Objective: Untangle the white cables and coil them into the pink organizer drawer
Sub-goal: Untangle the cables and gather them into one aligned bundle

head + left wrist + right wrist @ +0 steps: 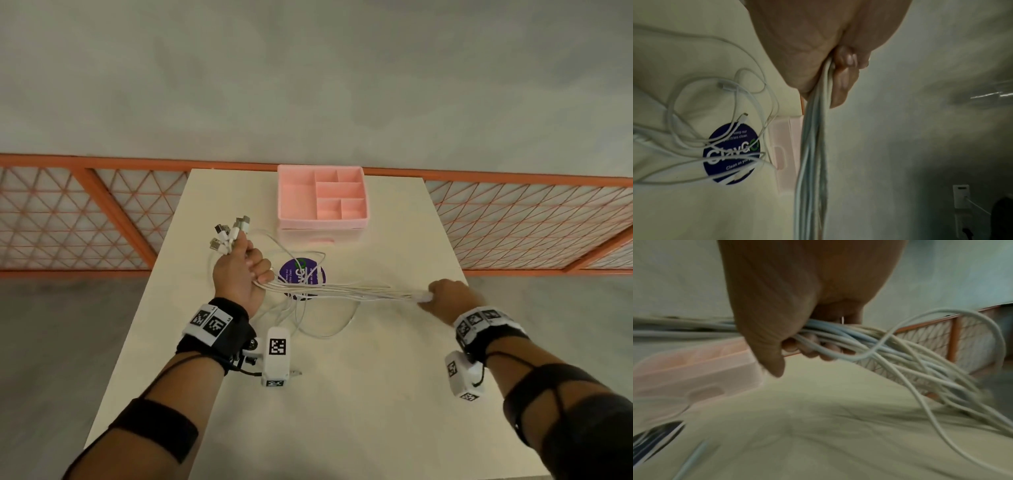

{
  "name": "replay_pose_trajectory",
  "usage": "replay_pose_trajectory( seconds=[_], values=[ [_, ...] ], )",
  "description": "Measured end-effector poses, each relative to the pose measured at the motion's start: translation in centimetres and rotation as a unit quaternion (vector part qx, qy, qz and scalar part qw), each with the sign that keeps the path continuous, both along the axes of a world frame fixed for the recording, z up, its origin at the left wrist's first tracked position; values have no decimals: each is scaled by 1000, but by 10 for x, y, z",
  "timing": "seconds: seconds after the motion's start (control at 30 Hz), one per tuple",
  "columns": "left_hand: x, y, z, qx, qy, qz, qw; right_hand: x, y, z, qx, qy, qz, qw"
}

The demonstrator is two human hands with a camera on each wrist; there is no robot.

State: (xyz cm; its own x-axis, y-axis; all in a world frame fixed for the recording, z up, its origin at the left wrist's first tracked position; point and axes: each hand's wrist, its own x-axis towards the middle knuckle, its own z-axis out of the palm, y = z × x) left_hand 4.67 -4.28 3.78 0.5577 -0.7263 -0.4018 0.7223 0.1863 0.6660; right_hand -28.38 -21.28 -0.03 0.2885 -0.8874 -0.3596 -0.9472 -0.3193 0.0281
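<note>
A bundle of white cables (346,291) stretches taut between my two hands above the table. My left hand (245,270) grips one end in a fist, and several USB plugs (227,233) stick out above it. My right hand (445,298) grips the bundle further along; in the right wrist view the cables (869,344) fan out loosely past its fingers (818,352). In the left wrist view the strands (813,138) run straight down from the fist (838,73). Loose loops (318,325) lie on the table below. The pink organizer (322,198) stands at the far edge, its drawer shut.
A round purple sticker (301,275) lies on the cream table (359,394) under the cable loops. An orange lattice railing (85,219) runs behind the table on both sides. The table's near half is bare.
</note>
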Motion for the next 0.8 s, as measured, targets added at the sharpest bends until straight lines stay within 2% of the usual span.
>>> replay_pose_trajectory(
  seconds=[0.1,0.17,0.27,0.37,0.47,0.6,0.7,0.8],
  values=[
    [-3,-3,2,2,-4,-12,1000,-26,-9,7,-145,-15,-63,987],
    [3,-3,3,2,-1,-22,1000,-39,-2,-1,-167,-2,-85,982],
    [10,2,2,19,-13,-48,999,-53,22,-32,-77,45,-89,992],
    [9,8,-4,49,-40,-102,993,-50,49,-52,-10,56,-72,996],
    [5,12,-11,87,-61,-147,983,-38,59,-53,59,115,-47,991],
    [-4,18,-19,110,-96,-177,973,-15,37,-48,175,126,-20,976],
    [-13,19,-23,107,-114,-199,968,30,33,-18,222,51,26,973],
    [-17,19,-23,105,-140,-213,961,85,37,15,243,-96,69,963]
  ],
)
